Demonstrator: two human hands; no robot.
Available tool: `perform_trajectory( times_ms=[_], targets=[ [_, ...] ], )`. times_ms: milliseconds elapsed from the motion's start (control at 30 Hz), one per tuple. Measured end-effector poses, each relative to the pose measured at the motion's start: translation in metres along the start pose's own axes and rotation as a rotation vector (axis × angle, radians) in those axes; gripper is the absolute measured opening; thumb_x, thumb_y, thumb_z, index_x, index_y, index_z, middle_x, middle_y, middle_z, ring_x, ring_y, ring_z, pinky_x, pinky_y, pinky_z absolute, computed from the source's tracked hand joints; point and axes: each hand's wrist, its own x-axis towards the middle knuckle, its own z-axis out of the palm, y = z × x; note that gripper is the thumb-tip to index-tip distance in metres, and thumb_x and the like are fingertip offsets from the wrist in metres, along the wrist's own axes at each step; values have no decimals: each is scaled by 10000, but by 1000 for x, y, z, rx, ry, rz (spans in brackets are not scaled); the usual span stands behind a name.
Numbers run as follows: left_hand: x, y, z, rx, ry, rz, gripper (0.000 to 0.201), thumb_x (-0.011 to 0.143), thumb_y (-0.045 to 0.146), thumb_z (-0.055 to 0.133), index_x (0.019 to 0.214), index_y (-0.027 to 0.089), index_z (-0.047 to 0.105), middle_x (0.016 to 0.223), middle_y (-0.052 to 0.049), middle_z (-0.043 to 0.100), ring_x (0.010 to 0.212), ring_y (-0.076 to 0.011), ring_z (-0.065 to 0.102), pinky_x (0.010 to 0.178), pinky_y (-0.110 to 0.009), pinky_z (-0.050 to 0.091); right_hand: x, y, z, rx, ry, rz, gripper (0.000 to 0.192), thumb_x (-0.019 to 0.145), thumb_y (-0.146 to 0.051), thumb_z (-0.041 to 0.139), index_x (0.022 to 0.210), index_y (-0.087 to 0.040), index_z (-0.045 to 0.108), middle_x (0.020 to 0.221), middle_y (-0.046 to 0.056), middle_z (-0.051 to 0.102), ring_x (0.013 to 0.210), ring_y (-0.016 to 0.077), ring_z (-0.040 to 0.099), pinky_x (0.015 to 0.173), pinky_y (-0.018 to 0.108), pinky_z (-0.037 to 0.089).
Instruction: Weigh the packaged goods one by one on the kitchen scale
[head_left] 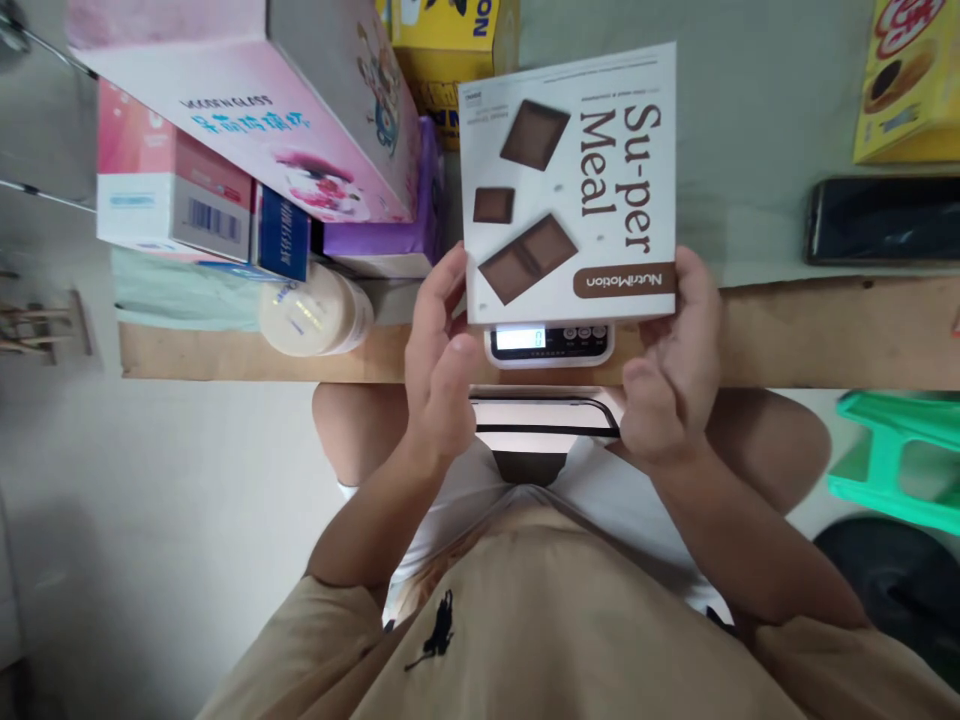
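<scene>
A white "Su-per Meal" box [555, 190] with pictures of chocolate pieces is in front of me, its lettering turned sideways. My left hand [442, 360] is at its left side and my right hand [675, 360] at its right, so the box is gripped between them. Both thumbs point up near the box's near edge, while the other fingers lie along its sides, partly hidden. Below the box a small white digital scale [551, 345] shows its lit display and buttons. The box covers the scale's platform, and I cannot tell whether the two touch.
To the left stand a tall pink box [322, 110], a smaller pink and white box [180, 200], a purple box [382, 240] and a cream-lidded jar [319, 310]. A yellow box [450, 50] is behind. At right are a phone [885, 220], another yellow pack [907, 90] and a green stool [892, 460].
</scene>
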Motion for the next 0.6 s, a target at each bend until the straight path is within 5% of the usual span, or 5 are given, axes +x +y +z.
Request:
perform_trajectory(
  times_ms=[100, 167, 267, 433, 600],
  targets=[
    [7, -8, -11, 58, 164, 110, 526, 857, 680, 627, 1211, 294, 671, 1224, -41, 671, 1139, -198, 632, 906, -323, 540, 12, 11, -14, 77, 112, -16, 664, 878, -585, 574, 1445, -247, 500, 1493, 75, 542, 1411, 267, 538, 1163, 487, 484],
    [12, -20, -22, 95, 254, 170, 349, 853, 595, 682, 866, 247, 670, 842, -25, 612, 794, -142, 570, 686, -294, 455, 23, 19, -26, 109, 249, 7, 448, 897, -518, 520, 1194, -199, 625, 1149, 70, 676, 1056, 182, 677, 857, 350, 566],
    [14, -44, -40, 126, 228, 130, 538, 881, 431, 673, 540, 183, 339, 544, 29, 257, 514, -81, 267, 524, -290, 225, 36, 25, -45, -6, 293, 75, 297, 871, -376, 470, 660, -171, 509, 582, -4, 441, 540, 83, 419, 514, 231, 287],
    [14, -62, -50, 109, 195, 69, 483, 810, 212, 583, 526, 163, 194, 537, 36, 137, 497, -40, 159, 534, -281, 83, 36, 17, -47, -556, 161, 191, 426, 877, -275, 508, 524, -176, 291, 508, -37, 208, 511, 44, 236, 544, 262, 166],
    [12, -57, -46, 77, 248, -32, 489, 744, 141, 618, 515, 159, 187, 537, 42, 137, 508, -22, 165, 520, -255, 100, 37, 17, -27, -387, 233, 211, 425, 859, -313, 514, 533, -175, 281, 527, -37, 236, 541, 39, 245, 523, 243, 161]
  ],
)
